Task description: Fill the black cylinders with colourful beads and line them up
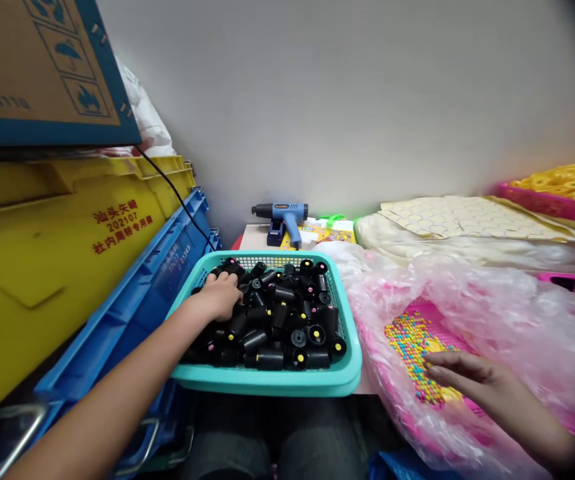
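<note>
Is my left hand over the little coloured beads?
No, the left hand is at the black cylinders in the turquoise basket, while the right hand is by the coloured beads.

black cylinders (271,360) look like smooth moulded plastic with a soft sheen, teal basket (267,381) is smooth semi-gloss plastic with lattice walls, and the small beads (407,337) look like smooth plastic on pink plastic mesh (435,319) under crinkled, glossy clear film (512,313). yellow crate (22,247) and blue crate (112,347) read as hard plastic, the latter with shiny bent-metal handles (23,440); carton (2,60) is matt cardboard with metal staples. heat gun (290,213) has a smooth plastic shell, pale sheets (457,219) look papery, wall (342,107) smooth and matt, trousers (230,440) dark cloth
</note>
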A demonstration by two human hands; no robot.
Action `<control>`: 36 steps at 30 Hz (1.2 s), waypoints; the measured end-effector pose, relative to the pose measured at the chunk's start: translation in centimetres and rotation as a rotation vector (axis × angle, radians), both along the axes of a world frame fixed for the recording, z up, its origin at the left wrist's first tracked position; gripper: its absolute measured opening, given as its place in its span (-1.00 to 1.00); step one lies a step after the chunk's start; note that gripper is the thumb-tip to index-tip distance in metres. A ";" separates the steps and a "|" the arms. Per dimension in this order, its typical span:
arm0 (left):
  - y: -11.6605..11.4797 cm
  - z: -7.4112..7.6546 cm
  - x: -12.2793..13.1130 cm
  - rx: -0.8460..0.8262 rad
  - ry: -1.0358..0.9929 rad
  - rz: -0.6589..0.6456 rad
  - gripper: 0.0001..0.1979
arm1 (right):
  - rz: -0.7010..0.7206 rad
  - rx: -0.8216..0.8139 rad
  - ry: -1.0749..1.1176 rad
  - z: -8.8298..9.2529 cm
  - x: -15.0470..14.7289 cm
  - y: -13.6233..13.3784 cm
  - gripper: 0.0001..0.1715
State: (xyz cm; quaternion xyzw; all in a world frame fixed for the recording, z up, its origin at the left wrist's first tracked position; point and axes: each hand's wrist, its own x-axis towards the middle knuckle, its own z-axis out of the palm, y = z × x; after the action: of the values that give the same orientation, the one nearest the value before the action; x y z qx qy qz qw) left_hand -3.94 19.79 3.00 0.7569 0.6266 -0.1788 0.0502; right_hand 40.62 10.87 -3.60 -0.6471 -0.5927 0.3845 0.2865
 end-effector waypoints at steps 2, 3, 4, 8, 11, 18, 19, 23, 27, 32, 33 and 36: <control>-0.3 1.2 -0.6 0.021 -0.057 0.027 -0.64 | -0.027 0.026 0.011 1.0 -0.7 -0.7 -0.55; -0.7 1.9 -1.0 0.035 -0.081 0.042 -0.63 | -0.042 0.035 0.021 1.4 -1.1 -1.0 -0.55; -1.3 2.5 -1.4 0.044 -0.125 0.064 -0.61 | -0.055 0.037 0.033 1.7 -1.6 -1.3 -0.55; -5.2 4.0 -2.3 -0.004 -0.737 0.223 -0.56 | -0.049 0.044 0.137 2.7 -4.5 -1.9 -0.56; -8.2 3.3 -1.7 -0.147 -1.379 0.367 -0.51 | 0.067 0.069 0.279 3.6 -8.0 -2.0 -0.61; -12.1 1.5 0.8 0.261 -1.271 0.335 -0.60 | 0.329 0.000 0.749 6.2 -17.7 -1.6 -0.74; -12.7 1.4 1.1 0.365 -1.165 0.269 -0.64 | 0.343 0.008 0.767 6.3 -18.8 -1.7 -0.77; -14.7 0.2 1.7 0.529 -1.020 0.050 -0.73 | 0.385 0.051 0.786 6.1 -22.1 -2.1 -0.83; -14.5 -0.4 -0.1 0.507 -0.887 0.128 -0.65 | 0.385 0.041 0.779 5.8 -22.9 -2.7 -0.82; -9.7 0.9 -2.7 0.477 -0.360 0.166 -0.57 | 0.278 -0.022 0.746 5.0 -22.0 -2.8 -0.77; -8.4 1.1 -2.7 0.438 -0.277 0.124 -0.58 | 0.258 -0.030 0.748 4.8 -21.8 -2.8 -0.75; -4.8 1.1 -1.8 0.278 -0.146 -0.028 -0.63 | 0.234 -0.038 0.757 4.3 -21.6 -2.7 -0.71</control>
State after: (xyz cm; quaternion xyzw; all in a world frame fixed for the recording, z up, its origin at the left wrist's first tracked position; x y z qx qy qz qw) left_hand -5.77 15.02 4.13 0.7761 0.6294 -0.0355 -0.0120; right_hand 19.06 8.19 0.73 -0.3928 -0.5078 0.6369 0.4269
